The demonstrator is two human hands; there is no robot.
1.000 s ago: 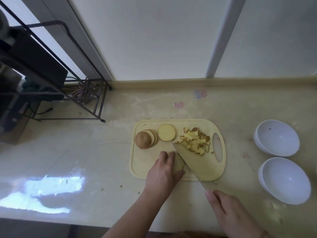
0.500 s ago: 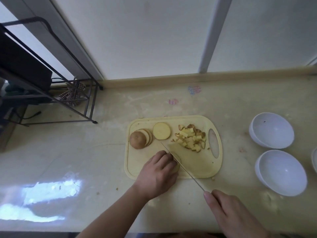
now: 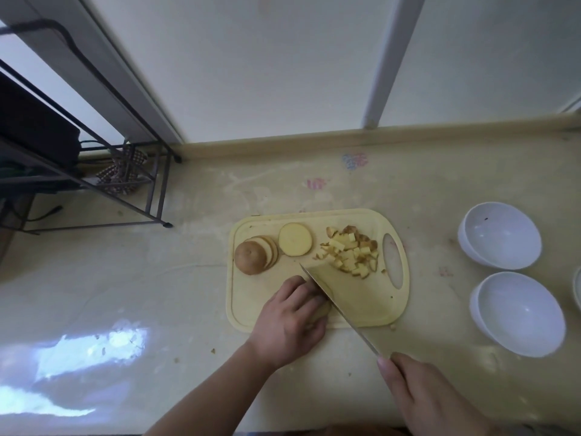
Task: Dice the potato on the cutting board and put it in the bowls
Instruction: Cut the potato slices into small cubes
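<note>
- Pale yellow cutting board, handle slot toward the counter's right.
- Potato end with slices at the board's far-left corner; one round slice lies flat beside it.
- Diced pile beside the slot.
- Two white bowls near the counter's right edge.

No legible text or labels anywhere.

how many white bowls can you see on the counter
2 in full: one bowl right of the cutting board, the other bowl just nearer the person. A white rim at the right frame edge may be a third.
</note>
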